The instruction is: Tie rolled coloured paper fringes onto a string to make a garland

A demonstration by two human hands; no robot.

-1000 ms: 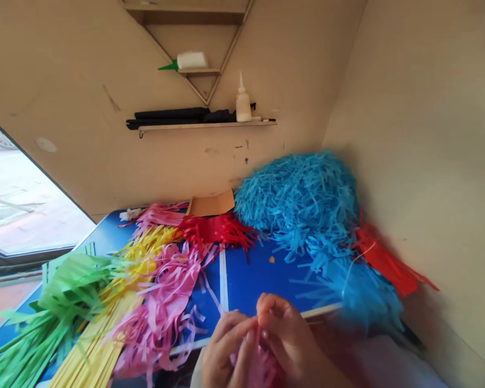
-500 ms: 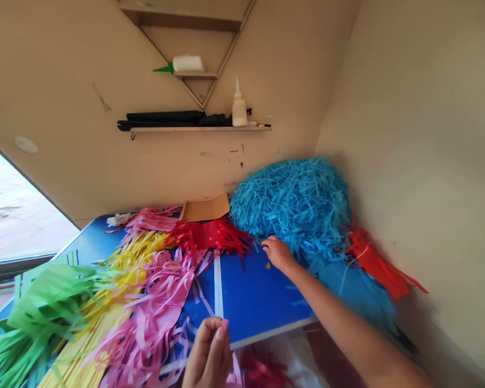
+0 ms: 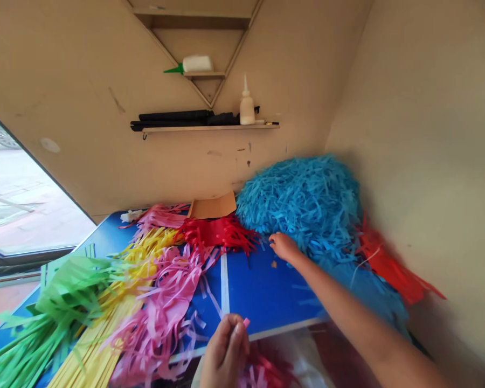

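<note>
My left hand is low in the middle of the view, its thumb and fingers pinched on a pink paper strip whose tip pokes out. Farther off, my right hand is stretched over the blue table, beside the big heap of shredded blue paper. Its fingers are curled together; what they hold, if anything, is too small to make out. Left of that hand lies a red fringed paper bunch. Pink fringed paper spreads over the table left of my left hand.
Yellow and green fringed paper cover the table's left side. A cardboard piece lies near the wall. Orange-red paper sits right of the blue heap. A shelf above carries a glue bottle.
The view has shifted, so most things appear slightly farther right. Both hands keep much the same pose; my left hand still pinches the pink strip and my right stays beside the blue heap.
</note>
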